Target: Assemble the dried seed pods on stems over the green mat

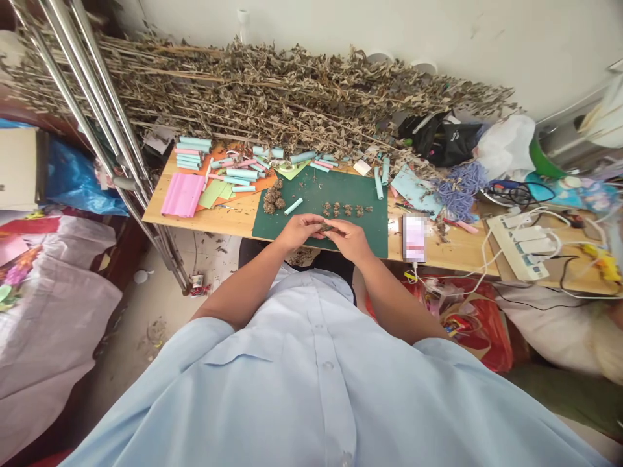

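My left hand (300, 232) and my right hand (351, 240) meet over the front edge of a green cutting mat (321, 188). Pinched between their fingertips is a small clump of dried plant matter (325, 227), partly hidden by the fingers. Just beyond the hands, several small brown clumps (347, 209) lie in short rows on the mat. A heap of rounder brown balls (273, 198) sits at the mat's left side. Between that heap and the rows lies a light blue paper roll (293, 206), apart from both hands.
Long dried plant stalks (292, 91) span the back of the wooden table (160, 194). Blue and pink paper rolls (242, 174) and a pink paper stack (183, 194) lie left. On the right are a phone (414, 239), purple cord (460, 188) and a power strip (518, 246). Metal poles (97, 97) stand left.
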`<action>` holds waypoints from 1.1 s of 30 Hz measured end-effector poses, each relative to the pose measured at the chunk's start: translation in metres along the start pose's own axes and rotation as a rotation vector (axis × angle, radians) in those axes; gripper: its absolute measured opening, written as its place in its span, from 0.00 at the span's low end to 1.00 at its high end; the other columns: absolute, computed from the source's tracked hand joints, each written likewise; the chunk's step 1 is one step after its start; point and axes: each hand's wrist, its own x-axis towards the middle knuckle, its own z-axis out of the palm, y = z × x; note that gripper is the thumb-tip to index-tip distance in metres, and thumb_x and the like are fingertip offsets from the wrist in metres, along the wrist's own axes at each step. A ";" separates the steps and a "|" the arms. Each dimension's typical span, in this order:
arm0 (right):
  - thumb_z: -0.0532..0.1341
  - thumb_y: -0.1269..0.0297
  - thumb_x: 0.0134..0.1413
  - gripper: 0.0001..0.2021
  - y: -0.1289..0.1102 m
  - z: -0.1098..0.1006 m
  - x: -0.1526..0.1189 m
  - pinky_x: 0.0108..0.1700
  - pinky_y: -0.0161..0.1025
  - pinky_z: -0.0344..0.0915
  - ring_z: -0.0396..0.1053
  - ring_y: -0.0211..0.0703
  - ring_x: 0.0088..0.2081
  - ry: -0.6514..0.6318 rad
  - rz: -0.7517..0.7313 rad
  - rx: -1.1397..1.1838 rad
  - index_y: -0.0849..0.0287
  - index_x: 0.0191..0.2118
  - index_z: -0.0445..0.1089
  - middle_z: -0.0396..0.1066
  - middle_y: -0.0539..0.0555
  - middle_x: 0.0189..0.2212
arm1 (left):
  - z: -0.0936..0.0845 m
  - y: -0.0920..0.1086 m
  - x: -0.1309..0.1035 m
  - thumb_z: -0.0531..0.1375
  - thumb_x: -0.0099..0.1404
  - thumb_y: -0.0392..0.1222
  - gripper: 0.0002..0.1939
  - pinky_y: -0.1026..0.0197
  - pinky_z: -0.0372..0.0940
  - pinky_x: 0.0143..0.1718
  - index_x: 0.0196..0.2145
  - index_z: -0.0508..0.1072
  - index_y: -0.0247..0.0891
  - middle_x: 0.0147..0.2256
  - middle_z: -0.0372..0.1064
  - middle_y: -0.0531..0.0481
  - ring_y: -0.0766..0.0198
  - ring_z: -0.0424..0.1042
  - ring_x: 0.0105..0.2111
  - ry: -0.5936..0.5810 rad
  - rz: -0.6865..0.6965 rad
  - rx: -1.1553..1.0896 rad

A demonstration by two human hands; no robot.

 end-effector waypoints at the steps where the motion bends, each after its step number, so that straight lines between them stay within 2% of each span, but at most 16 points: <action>1: 0.73 0.58 0.52 0.13 0.000 0.001 0.001 0.58 0.51 0.75 0.80 0.48 0.45 0.008 -0.007 -0.010 0.45 0.45 0.84 0.82 0.51 0.49 | 0.000 0.000 0.000 0.73 0.62 0.37 0.15 0.61 0.77 0.40 0.44 0.77 0.30 0.33 0.80 0.47 0.65 0.81 0.32 -0.007 0.001 -0.009; 4: 0.70 0.58 0.55 0.09 0.001 0.000 0.004 0.62 0.53 0.73 0.79 0.50 0.51 0.013 -0.066 -0.097 0.45 0.43 0.85 0.82 0.51 0.48 | 0.001 0.001 -0.002 0.73 0.63 0.39 0.16 0.61 0.78 0.39 0.44 0.74 0.30 0.32 0.80 0.47 0.63 0.82 0.32 -0.024 -0.002 -0.030; 8: 0.67 0.58 0.61 0.08 0.001 0.001 0.005 0.61 0.53 0.73 0.78 0.51 0.50 0.004 -0.156 -0.182 0.44 0.43 0.85 0.82 0.52 0.46 | 0.001 0.002 -0.003 0.72 0.64 0.39 0.15 0.61 0.77 0.38 0.44 0.73 0.30 0.32 0.80 0.46 0.62 0.83 0.32 -0.042 -0.007 -0.033; 12: 0.67 0.57 0.62 0.10 -0.001 0.000 0.006 0.61 0.54 0.73 0.78 0.52 0.50 -0.005 -0.173 -0.219 0.45 0.46 0.84 0.82 0.53 0.47 | 0.001 0.001 -0.002 0.72 0.64 0.41 0.16 0.62 0.77 0.37 0.43 0.72 0.31 0.32 0.79 0.48 0.63 0.82 0.32 -0.035 -0.008 -0.027; 15: 0.65 0.57 0.63 0.12 -0.002 -0.004 0.008 0.61 0.53 0.73 0.78 0.51 0.50 -0.063 -0.190 -0.232 0.45 0.49 0.83 0.82 0.53 0.49 | 0.000 0.000 -0.002 0.73 0.63 0.43 0.18 0.62 0.78 0.37 0.42 0.71 0.32 0.31 0.79 0.48 0.63 0.82 0.31 -0.047 -0.003 -0.019; 19: 0.64 0.57 0.64 0.10 -0.004 -0.009 0.011 0.59 0.52 0.74 0.78 0.51 0.49 -0.124 -0.222 -0.266 0.46 0.45 0.83 0.82 0.53 0.46 | -0.001 0.001 -0.002 0.74 0.62 0.43 0.21 0.60 0.78 0.37 0.44 0.69 0.33 0.31 0.79 0.49 0.62 0.82 0.31 -0.070 -0.004 -0.027; 26: 0.63 0.56 0.65 0.09 -0.008 -0.007 0.010 0.56 0.52 0.74 0.78 0.52 0.47 -0.069 -0.252 -0.281 0.47 0.41 0.82 0.82 0.55 0.43 | 0.001 0.001 -0.001 0.73 0.64 0.41 0.15 0.63 0.77 0.37 0.41 0.76 0.29 0.30 0.79 0.47 0.64 0.82 0.31 -0.027 -0.003 -0.021; 33: 0.62 0.57 0.65 0.11 -0.007 -0.006 0.009 0.55 0.52 0.75 0.78 0.52 0.47 -0.011 -0.267 -0.335 0.48 0.42 0.82 0.82 0.56 0.43 | 0.001 0.000 -0.001 0.77 0.58 0.39 0.20 0.61 0.78 0.37 0.44 0.79 0.26 0.32 0.81 0.44 0.61 0.82 0.31 0.009 -0.005 -0.056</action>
